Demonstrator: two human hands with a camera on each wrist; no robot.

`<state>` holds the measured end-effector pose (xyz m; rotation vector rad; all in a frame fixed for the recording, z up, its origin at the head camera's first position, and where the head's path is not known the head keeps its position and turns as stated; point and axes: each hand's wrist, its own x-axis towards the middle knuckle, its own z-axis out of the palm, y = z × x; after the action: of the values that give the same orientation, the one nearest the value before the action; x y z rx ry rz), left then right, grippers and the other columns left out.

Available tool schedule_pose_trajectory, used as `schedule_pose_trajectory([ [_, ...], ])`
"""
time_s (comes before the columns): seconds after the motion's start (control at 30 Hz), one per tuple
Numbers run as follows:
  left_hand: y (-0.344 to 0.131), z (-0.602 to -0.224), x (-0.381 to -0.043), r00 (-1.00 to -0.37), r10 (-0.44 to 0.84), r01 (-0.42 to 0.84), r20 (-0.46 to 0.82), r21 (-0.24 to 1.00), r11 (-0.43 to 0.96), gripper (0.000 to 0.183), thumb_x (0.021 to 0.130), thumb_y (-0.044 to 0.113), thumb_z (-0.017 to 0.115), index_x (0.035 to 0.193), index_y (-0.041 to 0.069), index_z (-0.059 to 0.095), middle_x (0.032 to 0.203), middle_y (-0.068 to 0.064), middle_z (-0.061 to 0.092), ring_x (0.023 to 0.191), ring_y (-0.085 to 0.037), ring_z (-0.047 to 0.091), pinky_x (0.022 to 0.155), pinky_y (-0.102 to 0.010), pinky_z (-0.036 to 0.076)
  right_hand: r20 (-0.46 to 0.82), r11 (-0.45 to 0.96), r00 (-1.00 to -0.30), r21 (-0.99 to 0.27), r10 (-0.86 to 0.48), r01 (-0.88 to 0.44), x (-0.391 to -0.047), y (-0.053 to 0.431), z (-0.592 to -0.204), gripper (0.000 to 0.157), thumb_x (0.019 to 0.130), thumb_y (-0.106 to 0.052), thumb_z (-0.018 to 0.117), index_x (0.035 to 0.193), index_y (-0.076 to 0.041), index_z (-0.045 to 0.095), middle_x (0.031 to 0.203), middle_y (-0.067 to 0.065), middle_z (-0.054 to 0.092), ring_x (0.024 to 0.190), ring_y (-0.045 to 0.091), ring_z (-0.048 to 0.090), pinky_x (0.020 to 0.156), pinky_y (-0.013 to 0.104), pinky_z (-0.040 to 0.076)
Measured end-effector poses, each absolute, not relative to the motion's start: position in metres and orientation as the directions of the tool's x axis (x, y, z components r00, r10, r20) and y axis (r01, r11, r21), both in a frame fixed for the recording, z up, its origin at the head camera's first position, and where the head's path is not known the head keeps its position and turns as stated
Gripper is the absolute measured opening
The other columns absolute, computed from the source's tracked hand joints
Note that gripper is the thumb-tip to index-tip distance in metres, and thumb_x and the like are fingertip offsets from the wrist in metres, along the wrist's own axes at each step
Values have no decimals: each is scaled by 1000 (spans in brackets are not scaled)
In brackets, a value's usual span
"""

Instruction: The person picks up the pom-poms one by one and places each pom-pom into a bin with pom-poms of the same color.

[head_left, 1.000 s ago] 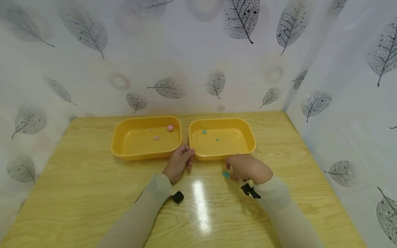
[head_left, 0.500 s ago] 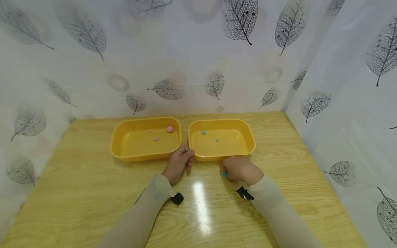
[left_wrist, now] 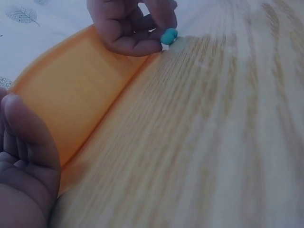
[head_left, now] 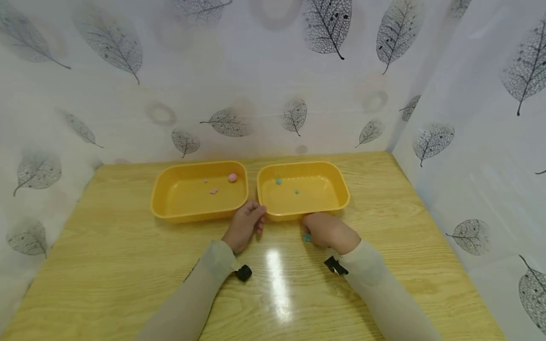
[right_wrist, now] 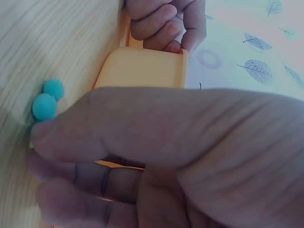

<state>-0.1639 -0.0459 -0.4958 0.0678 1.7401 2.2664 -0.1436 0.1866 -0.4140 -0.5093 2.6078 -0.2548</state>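
Note:
My left hand [head_left: 245,225] holds the near left corner of the right yellow plastic bin [head_left: 304,213], thumb at its rim, fingers curled beneath. Just in front of that bin, my right hand [head_left: 330,232] is low over the table and pinches a cluster of small turquoise balls [right_wrist: 45,105] between thumb and fingertips. Two of these balls stick out past the thumb in the right wrist view; the fingers cover the rest. Inside the right bin lie a turquoise ball [head_left: 278,182] and a smaller turquoise one [head_left: 297,192].
To the left stands a second yellow bin [head_left: 170,215], holding a pink ball [head_left: 232,177] and several small pink pieces [head_left: 213,191]. Both bins are on a wood-grain table [head_left: 106,265]. A leaf-print curtain [head_left: 256,71] closes off the back and sides.
My right hand has moved left and closed its thumb and fingers on the turquoise balls, covering more of them. My left hand stays at the bin's corner.

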Motion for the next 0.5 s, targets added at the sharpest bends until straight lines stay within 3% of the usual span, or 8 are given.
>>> schedule_pose_trajectory([
  [0.17, -46, -497, -164, -960, 242, -197, -141, 954, -227, 21, 106, 17, 60, 88, 10, 52, 78, -3, 55, 62, -13, 50, 53, -24, 46, -419, 918, -829, -299, -371, -260, -142, 185, -410, 26, 96, -10, 73, 76, -10, 56, 71, 2, 47, 67, 19, 46, 65, 30, 39],
  [0.37, -46, -497, -165, -959, 250, -199, -136, 948, -247, 21, 106, 16, 60, 88, 9, 52, 78, -4, 54, 61, -13, 50, 52, -24, 45, -413, 911, -830, -334, -374, -244, -139, 186, -407, 43, 95, -10, 73, 61, -12, 46, 61, -2, 31, 57, 15, 32, 59, 26, 31],
  [0.5, -47, -497, -165, -956, 258, -200, -136, 950, -241, 22, 106, 17, 60, 88, 9, 52, 78, -4, 55, 62, -13, 50, 52, -25, 46, -419, 915, -831, -323, -366, -240, -138, 187, -407, 48, 95, -10, 73, 58, -14, 43, 58, -3, 30, 54, 13, 30, 56, 25, 30],
])
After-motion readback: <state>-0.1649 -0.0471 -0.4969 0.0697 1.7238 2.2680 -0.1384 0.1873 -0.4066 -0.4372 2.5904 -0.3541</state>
